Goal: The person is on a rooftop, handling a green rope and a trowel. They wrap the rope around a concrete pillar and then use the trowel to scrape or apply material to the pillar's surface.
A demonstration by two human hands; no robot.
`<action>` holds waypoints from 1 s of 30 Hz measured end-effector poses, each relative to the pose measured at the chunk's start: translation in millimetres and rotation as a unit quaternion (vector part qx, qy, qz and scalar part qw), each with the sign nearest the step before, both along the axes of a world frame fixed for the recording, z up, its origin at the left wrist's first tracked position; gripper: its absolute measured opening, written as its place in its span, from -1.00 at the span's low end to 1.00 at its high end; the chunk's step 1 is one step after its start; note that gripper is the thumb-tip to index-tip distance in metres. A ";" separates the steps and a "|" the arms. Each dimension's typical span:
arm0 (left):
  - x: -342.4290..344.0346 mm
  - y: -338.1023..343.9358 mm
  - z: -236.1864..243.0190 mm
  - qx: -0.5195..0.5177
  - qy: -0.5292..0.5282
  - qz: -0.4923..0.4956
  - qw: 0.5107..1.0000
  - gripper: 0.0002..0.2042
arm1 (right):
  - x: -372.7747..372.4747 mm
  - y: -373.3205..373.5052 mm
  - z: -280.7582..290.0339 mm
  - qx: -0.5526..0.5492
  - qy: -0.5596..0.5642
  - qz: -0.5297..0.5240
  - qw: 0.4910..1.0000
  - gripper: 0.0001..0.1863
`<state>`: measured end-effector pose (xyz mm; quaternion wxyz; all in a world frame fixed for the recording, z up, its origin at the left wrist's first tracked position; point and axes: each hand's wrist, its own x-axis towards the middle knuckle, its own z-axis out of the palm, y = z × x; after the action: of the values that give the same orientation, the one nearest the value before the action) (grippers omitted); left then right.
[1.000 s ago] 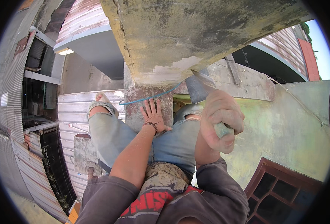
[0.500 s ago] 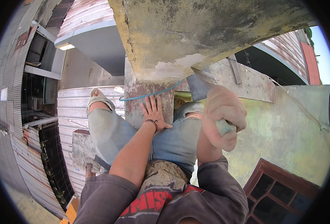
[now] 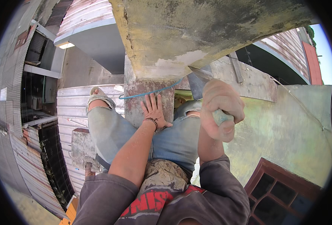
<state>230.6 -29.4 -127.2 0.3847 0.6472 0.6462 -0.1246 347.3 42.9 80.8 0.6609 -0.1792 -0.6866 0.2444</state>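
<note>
While left fingers splay on pillar, right hand grips trowel.

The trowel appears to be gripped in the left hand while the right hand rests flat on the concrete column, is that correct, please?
Not quite: the hands are swapped. The head view shows the trowel gripped in the right hand, while the left hand rests flat on the concrete column.
</note>
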 end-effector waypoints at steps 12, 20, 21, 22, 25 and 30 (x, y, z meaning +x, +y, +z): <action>0.6 0.3 3.1 -0.005 0.004 0.004 1.000 0.48 | -0.6 2.6 -2.2 0.003 0.034 0.038 0.999 -0.43; 0.3 1.7 3.2 -0.005 0.009 -0.004 1.000 0.48 | 4.1 0.7 -5.5 -0.018 0.031 0.053 0.998 -0.41; 0.1 1.6 2.5 -0.006 0.008 -0.005 1.000 0.47 | -0.4 6.9 -12.5 -0.035 0.024 0.043 0.998 -0.40; 0.3 1.1 2.1 -0.003 0.007 -0.003 1.000 0.47 | -2.2 10.6 -15.1 -0.050 0.015 0.031 0.998 -0.40; -0.1 0.3 2.8 -0.005 0.006 0.000 1.000 0.47 | 4.5 4.8 -13.3 -0.051 0.036 0.036 0.997 -0.40; -0.3 1.2 3.3 -0.012 0.006 0.000 1.000 0.46 | -2.0 7.2 -7.5 -0.012 0.023 0.042 0.999 -0.41</action>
<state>230.4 -28.3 -123.8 0.3885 0.6419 0.6469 -0.1364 345.3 50.0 73.3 0.6636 -0.1525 -0.6750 0.2843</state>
